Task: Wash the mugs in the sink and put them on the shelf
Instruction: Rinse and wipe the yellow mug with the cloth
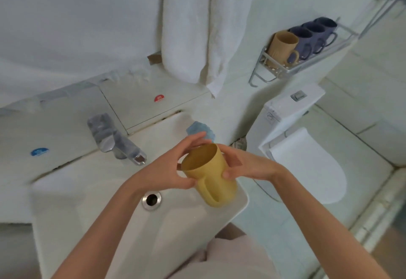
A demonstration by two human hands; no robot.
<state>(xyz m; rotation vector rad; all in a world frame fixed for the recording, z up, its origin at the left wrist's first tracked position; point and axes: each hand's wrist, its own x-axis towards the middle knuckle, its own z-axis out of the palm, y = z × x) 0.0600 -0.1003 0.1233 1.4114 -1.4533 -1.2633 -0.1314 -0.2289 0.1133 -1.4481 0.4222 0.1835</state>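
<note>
The left hand [167,168] and the right hand [243,164] both grip the yellow handled mug [216,168] above the white ceramic sink [87,201].

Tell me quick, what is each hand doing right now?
Left hand: closed, gripping the yellow mug near its rim.
Right hand: closed, gripping the same yellow mug from the other side.

I see my left grip [169,165] and right grip [243,164] both holding a yellow mug [219,190], tipped, over the right side of the white sink [77,212]. On the wall shelf [312,63] stand one tan mug [282,45] and three blue mugs [304,39] in a row.
</note>
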